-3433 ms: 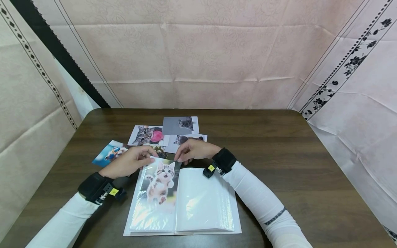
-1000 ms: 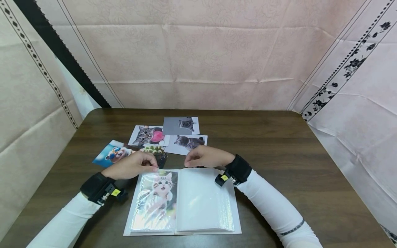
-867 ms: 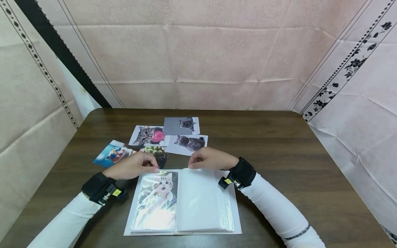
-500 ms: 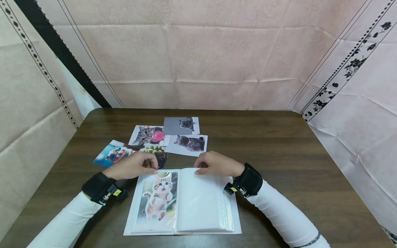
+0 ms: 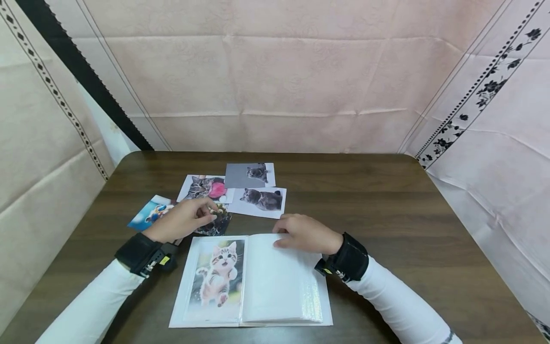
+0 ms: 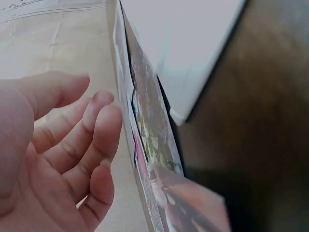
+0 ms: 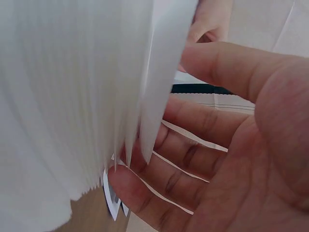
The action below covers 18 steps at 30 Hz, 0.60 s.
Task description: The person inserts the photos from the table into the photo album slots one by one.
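An open photo album (image 5: 210,315) lies on the table, with a kitten photo (image 5: 217,274) in its left pocket and a blank white page (image 5: 266,279) on the right. My right hand (image 5: 307,234) holds the top edge of that page, thumb in front and fingers behind. In the right wrist view several page edges (image 7: 154,96) stand fanned against the fingers. My left hand (image 5: 182,220) hovers over loose photos just past the album's top left corner, fingers loosely bent and holding nothing. Below it lie a dark plant photo (image 5: 216,224) and a blue photo (image 5: 148,212), partly covered.
Farther back on the brown table (image 5: 386,215) lie a photo of a cat with a pink ball (image 5: 202,187), a grey cat photo (image 5: 240,176) and a photo of a reclining cat (image 5: 262,200). Patterned cloth (image 5: 279,86) hangs behind the table.
Both hands worked at the kitten photo's top edge, and the photo slid down into the pocket. My right hand then moved right onto the blank page; my left lifted off toward the loose photos.
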{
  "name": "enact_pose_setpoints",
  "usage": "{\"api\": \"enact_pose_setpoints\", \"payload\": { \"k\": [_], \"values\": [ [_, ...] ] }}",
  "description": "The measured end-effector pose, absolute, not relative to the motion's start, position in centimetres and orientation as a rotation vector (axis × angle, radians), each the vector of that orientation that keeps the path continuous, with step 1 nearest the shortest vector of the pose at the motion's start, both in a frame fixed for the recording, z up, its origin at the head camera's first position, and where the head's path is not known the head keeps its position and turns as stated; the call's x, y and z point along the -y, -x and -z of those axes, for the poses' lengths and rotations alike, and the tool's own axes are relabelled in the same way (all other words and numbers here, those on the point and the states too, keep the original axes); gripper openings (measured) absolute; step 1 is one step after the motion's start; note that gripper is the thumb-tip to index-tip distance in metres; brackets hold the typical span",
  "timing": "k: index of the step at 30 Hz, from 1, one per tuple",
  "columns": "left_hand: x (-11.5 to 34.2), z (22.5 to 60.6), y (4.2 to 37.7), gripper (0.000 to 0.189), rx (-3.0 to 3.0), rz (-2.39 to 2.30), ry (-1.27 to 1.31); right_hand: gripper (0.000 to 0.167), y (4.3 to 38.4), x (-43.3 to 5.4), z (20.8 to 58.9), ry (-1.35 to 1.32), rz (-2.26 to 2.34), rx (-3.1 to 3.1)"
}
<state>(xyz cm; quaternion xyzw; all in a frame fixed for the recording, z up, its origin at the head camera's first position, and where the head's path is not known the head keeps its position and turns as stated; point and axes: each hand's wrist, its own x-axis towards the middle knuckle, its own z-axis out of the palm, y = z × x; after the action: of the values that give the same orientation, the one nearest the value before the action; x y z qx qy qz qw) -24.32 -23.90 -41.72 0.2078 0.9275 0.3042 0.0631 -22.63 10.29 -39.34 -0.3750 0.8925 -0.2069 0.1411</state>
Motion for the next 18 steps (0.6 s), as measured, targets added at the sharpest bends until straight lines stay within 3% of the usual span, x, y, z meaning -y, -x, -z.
{"api": "enact_pose_setpoints", "payload": {
  "k": [18],
  "values": [
    [25.3,41.8,28.5,0.022,-2.920,-0.732,-0.347,0.034,21.4,-11.9,39.6,1.011,0.642,-2.609]
  ]
}}
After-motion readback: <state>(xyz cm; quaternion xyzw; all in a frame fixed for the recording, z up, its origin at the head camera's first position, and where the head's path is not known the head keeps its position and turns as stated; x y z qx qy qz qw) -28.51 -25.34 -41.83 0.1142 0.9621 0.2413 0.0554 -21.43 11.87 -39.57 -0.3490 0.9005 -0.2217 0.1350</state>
